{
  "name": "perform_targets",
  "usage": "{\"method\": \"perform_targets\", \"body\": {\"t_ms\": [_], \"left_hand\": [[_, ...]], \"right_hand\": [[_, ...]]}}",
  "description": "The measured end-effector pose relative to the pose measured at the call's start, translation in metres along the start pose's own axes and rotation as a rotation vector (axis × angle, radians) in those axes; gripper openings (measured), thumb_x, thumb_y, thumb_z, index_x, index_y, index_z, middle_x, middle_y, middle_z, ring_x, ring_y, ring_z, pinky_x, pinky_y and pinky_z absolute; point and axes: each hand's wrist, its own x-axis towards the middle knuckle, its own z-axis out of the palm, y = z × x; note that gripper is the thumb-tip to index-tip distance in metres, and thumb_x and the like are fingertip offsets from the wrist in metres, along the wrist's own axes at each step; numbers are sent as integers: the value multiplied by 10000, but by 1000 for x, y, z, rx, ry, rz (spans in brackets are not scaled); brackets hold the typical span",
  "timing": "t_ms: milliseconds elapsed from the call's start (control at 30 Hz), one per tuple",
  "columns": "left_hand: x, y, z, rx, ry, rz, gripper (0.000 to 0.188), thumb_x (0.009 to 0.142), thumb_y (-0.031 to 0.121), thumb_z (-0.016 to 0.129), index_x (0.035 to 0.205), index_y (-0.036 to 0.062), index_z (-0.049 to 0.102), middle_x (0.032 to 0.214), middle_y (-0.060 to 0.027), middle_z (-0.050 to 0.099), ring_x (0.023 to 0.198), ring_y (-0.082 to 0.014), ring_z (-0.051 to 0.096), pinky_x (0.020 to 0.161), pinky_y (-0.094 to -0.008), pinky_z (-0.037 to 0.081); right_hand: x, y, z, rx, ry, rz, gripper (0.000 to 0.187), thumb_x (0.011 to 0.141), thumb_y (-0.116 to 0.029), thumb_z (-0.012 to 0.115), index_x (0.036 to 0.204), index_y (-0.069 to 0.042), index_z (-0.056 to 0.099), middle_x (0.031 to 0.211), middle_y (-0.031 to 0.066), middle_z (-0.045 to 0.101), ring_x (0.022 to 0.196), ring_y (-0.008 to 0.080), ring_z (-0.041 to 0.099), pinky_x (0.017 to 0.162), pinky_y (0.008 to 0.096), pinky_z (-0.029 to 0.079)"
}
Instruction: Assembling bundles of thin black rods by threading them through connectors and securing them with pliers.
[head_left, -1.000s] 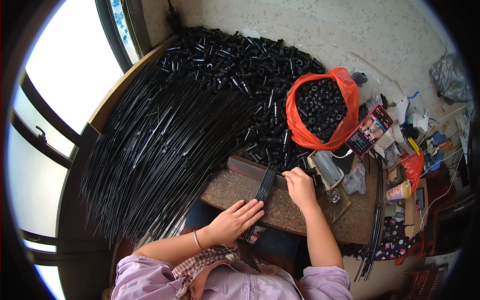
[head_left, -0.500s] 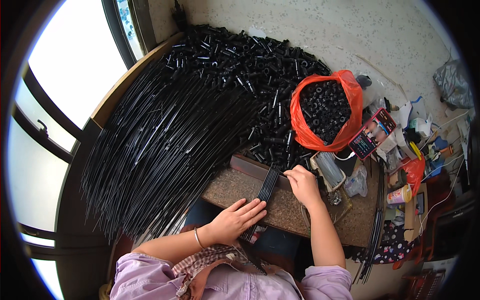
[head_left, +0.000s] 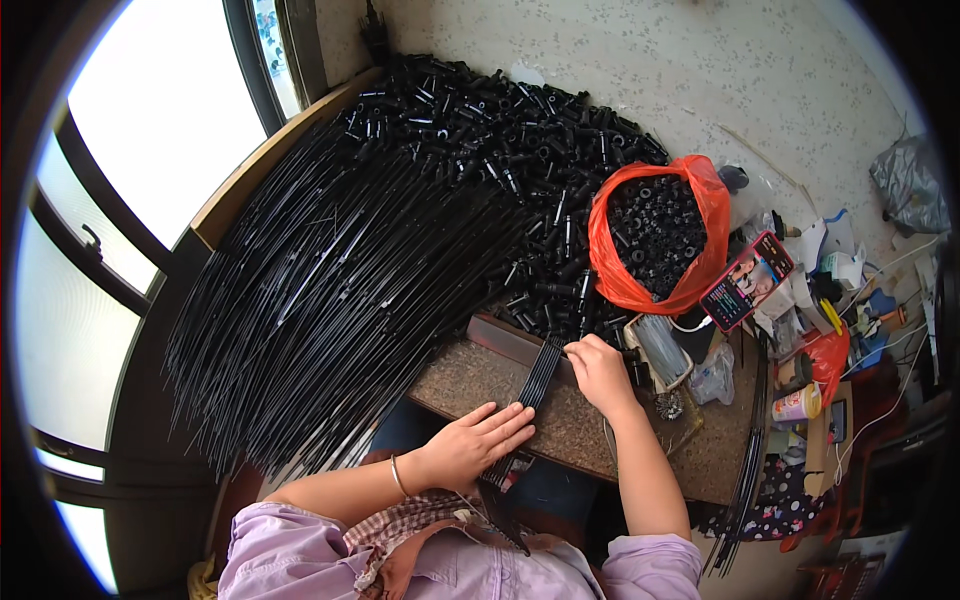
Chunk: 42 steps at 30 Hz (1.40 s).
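Sleeves: lilac cloth sleeves [head_left: 280, 545] rolled up; a thin silver bangle [head_left: 398, 477] circles the left wrist.
Left hand: the left hand [head_left: 482, 440] lies palm down, fingers extended and close together, over a flat row of thin black rods [head_left: 540, 378].
Row: the rods lie side by side across a brown speckled worktop [head_left: 450, 378], far ends at a long reddish-brown bar [head_left: 500, 338].
Right hand: the right hand [head_left: 597, 372] has thumb and forefinger pinched narrow just beside those far ends; cannot tell what, if anything, is between them.
Left of the worktop: a broad sheaf of long black rods [head_left: 300, 300].
Right of the right hand: a small rectangular tray [head_left: 688, 372] of thin pale pieces.
Beyond the tray: a pink-edged phone [head_left: 748, 282], screen lit, and an open red plastic bag [head_left: 712, 190] filled with small black rings [head_left: 655, 225].
Farther: heaped short black tubes [head_left: 480, 110] before a pale patterned wall [head_left: 630, 60].
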Motion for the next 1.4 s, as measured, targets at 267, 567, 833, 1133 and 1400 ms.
{"method": "perform_targets", "body": {"t_ms": [267, 567, 833, 1133, 1400], "left_hand": [[-3, 5, -5, -10, 46, -1, 801, 551, 347, 573, 1179, 13, 203, 1242, -116, 181, 1154, -209, 173, 921, -337, 169], [-8, 3, -3, -70, 87, -23, 682, 600, 250, 481, 1185, 35, 206, 1248, -105, 177, 1154, -197, 180, 915, -349, 168], [-7, 0, -2, -23, 63, -15, 629, 667, 308, 449, 1183, 36, 214, 1249, -107, 175, 1155, -195, 178, 913, -354, 167], [-1, 3, 2, -44, 71, -12, 652, 659, 337, 459, 1182, 35, 215, 1246, -111, 178, 1154, -198, 180, 911, -357, 169], [1, 0, -1, -48, 104, -24, 622, 683, 367, 441, 1169, 33, 243, 1235, -110, 206, 1140, -210, 207, 898, -362, 189]], "right_hand": [[22, 1, 3, 82, 145, -38, 119, 675, -75, 516, 768, -14, 556, 711, 71, 505, 615, 175, 481, 573, 249, 385], [33, -14, 3, 337, -133, 394, 141, 704, -125, 518, 723, 9, 559, 637, 68, 552, 579, 120, 509, 579, 242, 394], [27, -6, 0, 138, 87, 205, 117, 663, -119, 543, 704, -11, 566, 660, 90, 515, 620, 205, 503, 556, 278, 395], [2, -2, -14, -44, 69, 189, 107, 647, -113, 551, 651, -6, 545, 612, 105, 499, 561, 238, 501, 510, 295, 389], [-13, 8, -16, 49, 26, 35, 82, 662, -39, 509, 728, -17, 552, 658, 116, 492, 598, 264, 501, 547, 301, 403]]}}
